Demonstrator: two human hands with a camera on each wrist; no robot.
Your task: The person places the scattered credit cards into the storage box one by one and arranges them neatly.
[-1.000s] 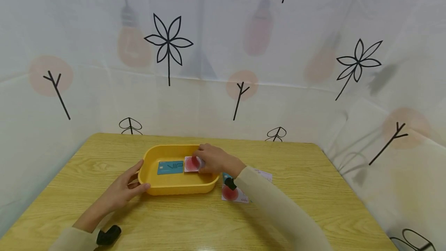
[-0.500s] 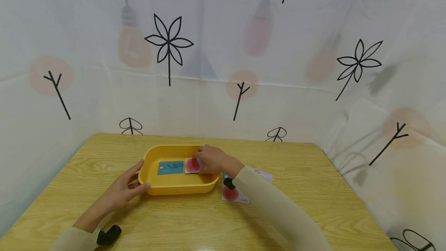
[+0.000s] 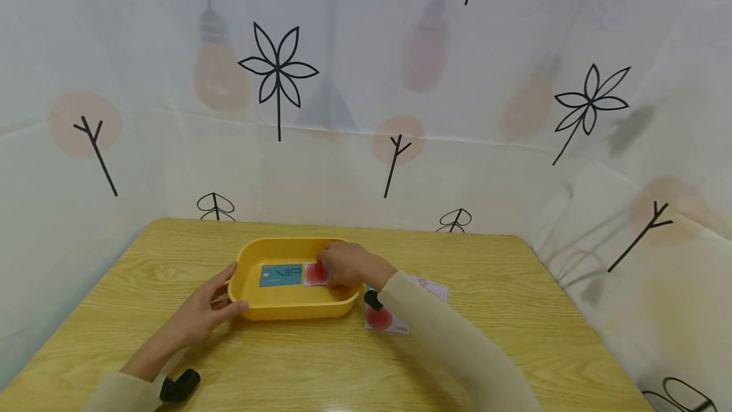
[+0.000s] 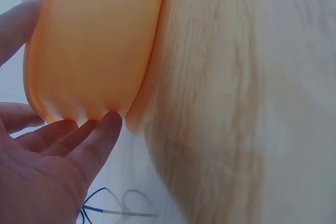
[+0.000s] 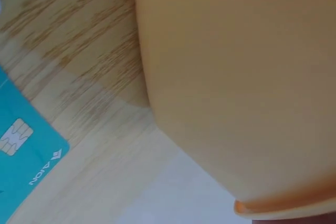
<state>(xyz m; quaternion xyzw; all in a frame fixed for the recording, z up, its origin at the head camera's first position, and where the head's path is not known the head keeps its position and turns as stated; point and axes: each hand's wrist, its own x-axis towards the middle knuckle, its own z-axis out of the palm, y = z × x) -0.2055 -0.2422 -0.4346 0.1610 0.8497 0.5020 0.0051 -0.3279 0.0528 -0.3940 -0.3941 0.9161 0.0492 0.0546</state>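
Note:
A yellow plastic tray (image 3: pixel 294 313) stands on the wooden table. My left hand (image 3: pixel 201 309) holds its left end, thumb at the near rim; in the left wrist view the fingertips (image 4: pixel 111 120) press the end wall. Inside the tray lies a blue card (image 3: pixel 280 275) marked VIP. Beside it is a white card with a red circle (image 3: pixel 316 273), its right part hidden under my right hand (image 3: pixel 347 264). That hand reaches over the right rim and holds this card by its right end, low in the tray. The tray wall hides most of the hand in the right wrist view.
Right of the tray, partly under the right forearm, lie another red-circle card (image 3: pixel 380 318), a pale printed card (image 3: pixel 433 288) and a blue chip card (image 5: pixel 26 150). A white patterned cloth (image 3: pixel 366 177) hangs behind the table (image 3: pixel 297 361).
My right hand has moved slightly down and toward me, and the red-circle card in the tray has settled lower, level with the blue one. The left hand and tray stay put.

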